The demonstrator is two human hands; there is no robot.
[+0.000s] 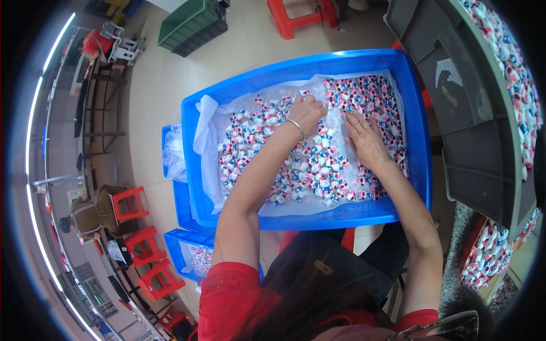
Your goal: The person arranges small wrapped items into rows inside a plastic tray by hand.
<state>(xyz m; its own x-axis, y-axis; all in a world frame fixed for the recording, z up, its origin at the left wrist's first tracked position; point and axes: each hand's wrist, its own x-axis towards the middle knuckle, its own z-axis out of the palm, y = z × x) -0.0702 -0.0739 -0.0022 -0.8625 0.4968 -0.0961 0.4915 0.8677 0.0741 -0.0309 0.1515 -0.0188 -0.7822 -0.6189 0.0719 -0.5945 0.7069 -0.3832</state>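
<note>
A large blue plastic tub (418,136) lies before me, lined with a thin translucent white plastic sheet (206,122). Many small white figurines (321,162) with pink, blue and black parts fill it; those on the left lie loose and jumbled, while those on the right are packed closer. My left hand (307,115), with a bangle at its wrist, is over the middle of the tub, its fingers curled down by the sheet's fold; what they pinch is hidden. Beside it, my right hand (367,139) lies flat with fingers stretched on the right-hand batch.
Smaller blue bins (173,241) stand at the tub's left, one with a bundle of clear plastic (173,150). A grey crate (478,131) rises on the right, near more figurines (489,256). Red stools (142,244), a green crate (185,25) and a seated person (94,216) are farther off.
</note>
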